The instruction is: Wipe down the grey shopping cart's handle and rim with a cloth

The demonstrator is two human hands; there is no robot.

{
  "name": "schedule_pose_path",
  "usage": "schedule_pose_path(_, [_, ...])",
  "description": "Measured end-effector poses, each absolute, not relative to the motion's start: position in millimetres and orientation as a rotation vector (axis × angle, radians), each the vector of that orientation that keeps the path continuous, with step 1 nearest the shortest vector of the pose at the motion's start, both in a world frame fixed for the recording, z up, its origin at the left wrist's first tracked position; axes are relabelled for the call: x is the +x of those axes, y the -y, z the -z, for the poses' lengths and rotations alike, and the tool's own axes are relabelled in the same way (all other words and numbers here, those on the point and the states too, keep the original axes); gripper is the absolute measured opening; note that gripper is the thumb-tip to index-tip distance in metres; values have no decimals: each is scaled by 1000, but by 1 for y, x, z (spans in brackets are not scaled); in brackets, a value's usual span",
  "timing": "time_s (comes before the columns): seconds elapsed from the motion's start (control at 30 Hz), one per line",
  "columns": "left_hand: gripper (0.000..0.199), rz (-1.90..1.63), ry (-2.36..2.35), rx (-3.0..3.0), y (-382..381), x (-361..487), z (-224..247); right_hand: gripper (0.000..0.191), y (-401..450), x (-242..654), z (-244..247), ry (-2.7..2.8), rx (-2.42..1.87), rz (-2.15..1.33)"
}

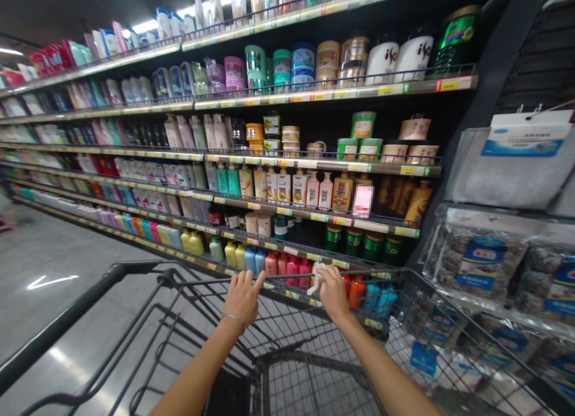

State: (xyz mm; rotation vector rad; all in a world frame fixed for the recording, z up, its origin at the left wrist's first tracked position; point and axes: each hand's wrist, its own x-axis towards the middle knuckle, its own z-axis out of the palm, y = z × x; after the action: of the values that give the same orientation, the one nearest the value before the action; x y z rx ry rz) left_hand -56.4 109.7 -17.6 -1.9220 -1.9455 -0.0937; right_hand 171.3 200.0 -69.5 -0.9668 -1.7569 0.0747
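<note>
A black wire shopping cart (309, 368) fills the lower part of the view. My left hand (243, 295), with a thin bracelet at the wrist, is closed over the cart's far top rail. To its right, my right hand (331, 289) is closed at the same rail, with a crumpled white tissue (317, 278) held between its thumb and fingers. Both arms reach forward over the basket. Just beyond the hands stand red and pink bottles (293, 268) on the bottom shelf.
Long shelves (314, 158) of bottles, jars and tubes run across the front and away to the left. Packaged scrubbers (483, 254) and grey cloths (471, 170) hang close on the right. Grey floor (58, 272) shows at the left.
</note>
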Motion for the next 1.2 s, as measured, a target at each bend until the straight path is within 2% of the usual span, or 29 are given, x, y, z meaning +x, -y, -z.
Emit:
schedule_pose_path(0.23, [61,92,1901,-1916,-113,-62,25,46,-195,190,64,1769,-800,-190])
schedule_pose_path(0.43, [59,137,1904,-1903,-114,-60,26,39,-203,228,71,1746,-922,-16])
schedule_pose_path(0.67, [56,157,1887,-1879,-114,-60,28,36,-206,223,106,1801,-1017,102])
schedule_pose_path(0.83, [56,162,1895,-1876,-114,-60,28,33,-199,226,131,1749,-1075,-225])
schedule_pose_path(1.0, [59,158,1917,-1896,-113,-59,26,15,-197,240,150,1126,-1196,-847])
schedule_pose_path(1.13, [58,131,1931,-1891,-113,-57,25,6,-211,244,154,784,-1204,-964])
schedule_pose_path(1.2, [59,121,1935,-1893,-113,-57,24,13,-222,245,148,645,-1133,-1035])
